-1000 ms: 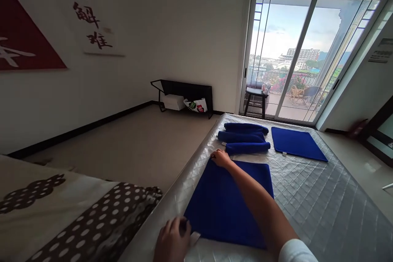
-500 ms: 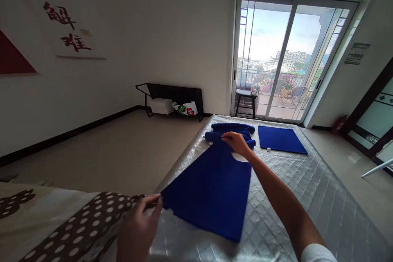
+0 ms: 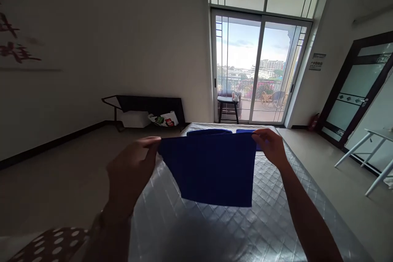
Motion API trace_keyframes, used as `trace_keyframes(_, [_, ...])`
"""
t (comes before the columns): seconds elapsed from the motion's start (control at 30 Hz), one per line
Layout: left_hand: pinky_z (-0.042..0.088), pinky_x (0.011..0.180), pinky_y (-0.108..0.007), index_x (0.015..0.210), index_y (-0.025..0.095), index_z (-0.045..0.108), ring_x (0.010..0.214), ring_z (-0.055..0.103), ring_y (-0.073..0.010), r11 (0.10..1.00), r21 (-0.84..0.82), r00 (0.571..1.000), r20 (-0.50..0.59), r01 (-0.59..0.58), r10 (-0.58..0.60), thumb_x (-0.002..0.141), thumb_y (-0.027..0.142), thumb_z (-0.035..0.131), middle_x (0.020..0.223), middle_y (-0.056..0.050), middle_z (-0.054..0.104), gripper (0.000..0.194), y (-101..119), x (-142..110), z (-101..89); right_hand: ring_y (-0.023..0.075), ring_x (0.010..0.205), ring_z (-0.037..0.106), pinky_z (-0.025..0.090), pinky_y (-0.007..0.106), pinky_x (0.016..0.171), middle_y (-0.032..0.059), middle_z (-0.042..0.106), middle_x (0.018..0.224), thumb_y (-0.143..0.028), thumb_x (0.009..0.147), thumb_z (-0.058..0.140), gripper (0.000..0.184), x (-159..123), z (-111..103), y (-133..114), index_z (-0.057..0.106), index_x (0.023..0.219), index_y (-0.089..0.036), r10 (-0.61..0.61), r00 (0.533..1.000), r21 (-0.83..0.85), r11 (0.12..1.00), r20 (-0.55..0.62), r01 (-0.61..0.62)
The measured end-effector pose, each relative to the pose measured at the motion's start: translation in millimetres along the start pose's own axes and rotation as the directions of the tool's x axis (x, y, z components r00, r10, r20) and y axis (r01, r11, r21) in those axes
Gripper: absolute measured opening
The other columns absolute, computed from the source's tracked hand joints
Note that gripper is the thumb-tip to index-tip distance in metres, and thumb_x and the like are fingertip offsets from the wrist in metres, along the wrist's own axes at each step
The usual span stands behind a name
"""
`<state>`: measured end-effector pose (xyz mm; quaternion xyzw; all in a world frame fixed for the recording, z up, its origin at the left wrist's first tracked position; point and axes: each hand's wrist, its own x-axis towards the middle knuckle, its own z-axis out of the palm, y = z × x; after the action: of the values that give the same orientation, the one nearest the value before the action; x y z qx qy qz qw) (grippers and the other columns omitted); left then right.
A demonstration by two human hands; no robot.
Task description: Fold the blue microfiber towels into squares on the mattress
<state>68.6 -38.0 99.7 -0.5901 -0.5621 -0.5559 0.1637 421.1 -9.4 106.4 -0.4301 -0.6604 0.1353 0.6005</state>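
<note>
A blue cloth panel (image 3: 211,172) hangs stretched between my two hands above the bed. My left hand (image 3: 132,168) pinches its upper left corner between thumb and fingers. At the upper right corner, my right hand (image 3: 270,143) grips it the same way. The panel's lower edge hangs free, and its left side slants inward. Behind it, more folded blue fabric (image 3: 208,132) lies at the far end of the silver quilted mattress (image 3: 276,188), mostly hidden by the panel.
A brown polka-dot cloth (image 3: 58,241) lies at the lower left. Against the back wall stands a black low bench frame (image 3: 150,104) with a white box (image 3: 135,119) and a printed bag (image 3: 164,118). A light-coloured table (image 3: 377,139) is at the right, near the glazed door (image 3: 353,90).
Both hands have lifted the blue cloth off the mattress and pulled its top edge level. My left hand rose; my right hand moved right. The view has turned right and tilted up.
</note>
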Motion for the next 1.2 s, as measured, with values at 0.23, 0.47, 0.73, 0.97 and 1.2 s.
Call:
trace_keyframes(0.23, [0.054,0.084,-0.029,0.089,0.024,0.073,0.093,0.073,-0.0175,0.987,-0.070,0.990,-0.021,-0.144,0.143,0.095,0.065,0.047,0.095,0.000,0.079,0.049,11.7,-4.2,22.1,0.0134,0.060,0.057,0.049,0.028,0.058,-0.0008,0.067,0.070,-0.056,0.082,0.069,0.033,-24.4,-34.6,-10.8,0.074,0.083,-0.024,-0.016,0.999,-0.098,0.995,-0.036,0.013])
trace_keyframes(0.47, [0.054,0.084,-0.026,0.095,0.022,0.071,0.090,0.073,-0.0150,0.937,-0.106,0.941,-0.098,-0.334,0.324,0.099,0.041,0.055,0.093,0.000,0.077,0.025,23.8,-14.4,18.6,0.0129,0.058,0.056,0.050,0.028,0.059,-0.0021,0.065,0.065,-0.052,0.084,0.071,0.028,-47.2,-56.7,-27.1,0.073,0.081,-0.024,-0.067,0.995,-0.192,0.980,-0.078,0.051])
trace_keyframes(0.73, [0.053,0.082,-0.024,0.089,0.026,0.068,0.090,0.071,-0.0123,0.880,-0.115,0.887,-0.095,-0.460,0.451,0.100,0.028,0.054,0.096,0.002,0.075,0.018,28.1,-22.1,8.5,0.0105,0.045,0.048,0.046,0.025,0.053,-0.0064,0.055,0.049,-0.060,0.083,0.069,0.035,-71.5,-68.4,-38.7,0.074,0.080,-0.025,-0.030,0.991,-0.303,0.953,-0.131,-0.011])
trace_keyframes(0.97, [0.055,0.088,-0.029,0.092,0.027,0.071,0.095,0.071,-0.0154,0.907,-0.079,0.909,0.020,-0.414,0.417,0.101,0.032,0.046,0.101,0.000,0.077,0.027,35.8,-25.5,-2.1,0.0124,0.035,0.051,0.044,0.025,0.042,-0.0042,0.062,0.044,-0.068,0.078,0.071,0.044,-84.9,-71.9,-49.9,0.074,0.087,-0.025,0.228,0.961,-0.154,0.956,-0.156,-0.252])
trace_keyframes(1.2, [0.059,0.078,-0.026,0.086,0.029,0.073,0.082,0.073,-0.0145,0.863,-0.353,0.898,0.119,-0.361,0.424,0.095,0.035,0.058,0.090,0.003,0.077,0.019,60.6,-28.3,-13.1,0.0212,0.058,0.071,0.060,0.034,0.057,0.0043,0.076,0.067,-0.059,0.073,0.079,0.043,-83.7,-80.7,-46.8,0.071,0.094,-0.022,0.299,0.890,0.044,0.952,-0.346,-0.303])
